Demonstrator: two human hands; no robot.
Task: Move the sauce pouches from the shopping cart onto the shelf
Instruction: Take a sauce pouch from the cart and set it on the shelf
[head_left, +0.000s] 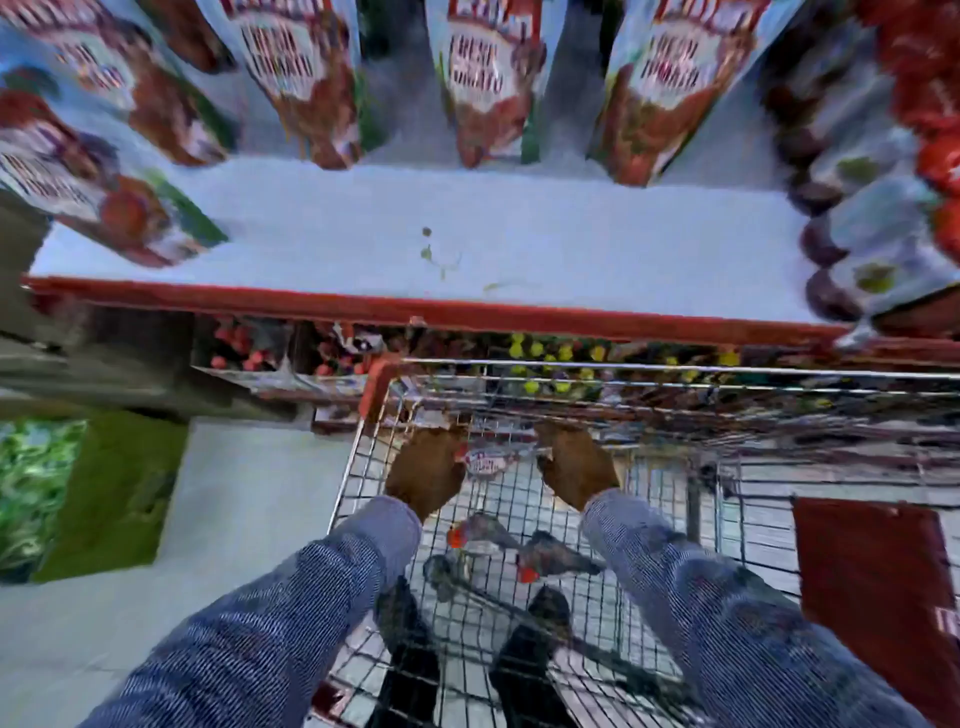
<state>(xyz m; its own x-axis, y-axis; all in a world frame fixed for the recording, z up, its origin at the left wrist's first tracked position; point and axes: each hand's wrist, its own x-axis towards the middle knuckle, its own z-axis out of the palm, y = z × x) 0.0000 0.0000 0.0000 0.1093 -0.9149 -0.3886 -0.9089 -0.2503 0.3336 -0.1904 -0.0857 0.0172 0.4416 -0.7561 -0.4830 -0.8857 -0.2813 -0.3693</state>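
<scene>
Both my hands reach down into the wire shopping cart (363, 415). My left hand (426, 467) and my right hand (576, 462) sit on either side of a sauce pouch (488, 461) at the far end of the basket; the fingers are hidden, so the grip is unclear. Two more pouches (480, 530) (556, 558) with red caps lie on the cart floor nearer to me. Above the cart is the white shelf (467, 239) with a red front edge, where several tomato sauce pouches (491, 78) stand along the back.
Dark bottles (831, 208) and red packs (930, 104) fill the shelf's right end. A red child-seat flap (872, 582) sits at the cart's right. Lower shelves with goods lie behind the cart's far rim. A green box (109, 493) stands on the floor to the left.
</scene>
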